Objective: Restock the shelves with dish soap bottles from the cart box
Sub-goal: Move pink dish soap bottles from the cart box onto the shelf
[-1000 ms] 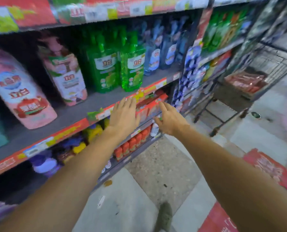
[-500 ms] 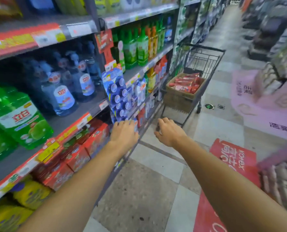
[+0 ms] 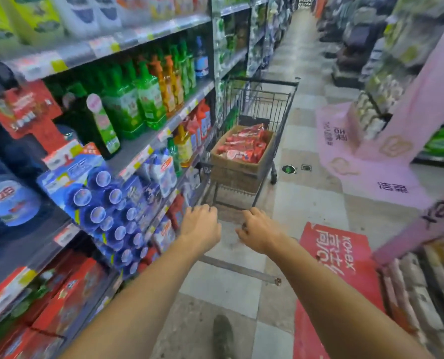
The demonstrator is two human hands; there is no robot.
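A: Hands first. Left hand?

B: Stretched out in front, back of the hand up, fingers loosely curled, nothing in it. Relaxed, not grasping.

A: Right hand?

B: Same: out ahead, fingers curled down loosely, holding nothing. Thumb points toward the left hand. The two are near each other, not touching.

A: Cart?

B: Dark wire cart, parked in the aisle ahead of both hands, just beside the shelving on the left. Hands are apart from it.

A: Box?

B: Cardboard box sits inside the cart basket, open top, filled with red packs lying flat. Too blurred to read the labels.

A: Shelves?

B: Green bottles upright on the middle shelf, orange bottles next to them further down. Blue hanging packs on a strip at the shelf front, nearer the camera. Red boxes on the bottom shelf.

A: Floor?

B: Tiled, with a red floor sticker right of the right arm.
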